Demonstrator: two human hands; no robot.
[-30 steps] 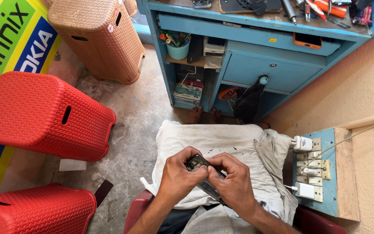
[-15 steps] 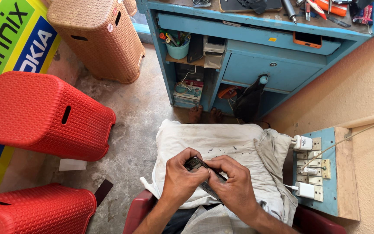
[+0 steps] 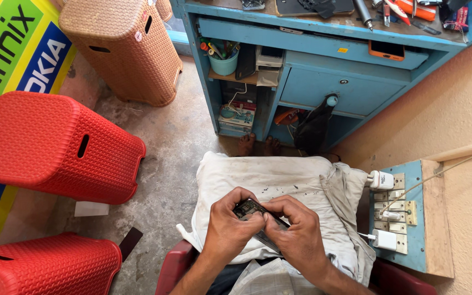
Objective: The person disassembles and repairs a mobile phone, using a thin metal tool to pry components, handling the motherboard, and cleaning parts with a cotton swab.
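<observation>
Cloth [image 3: 279, 180] spread over our lap lies below the fingers; above it we hold an opened phone [image 3: 253, 214], dark, thin and flat. Our left hand [image 3: 228, 229] and right hand [image 3: 299, 235] both have fingers clamped on its edges. It looks light, stiff and fragile; edges seem the safest hold.

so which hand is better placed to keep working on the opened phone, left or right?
Probably the right hand: its fingertips sit on top of the opened phone, while the left hand wraps the near end in a steadying grip over the cloth.
</observation>
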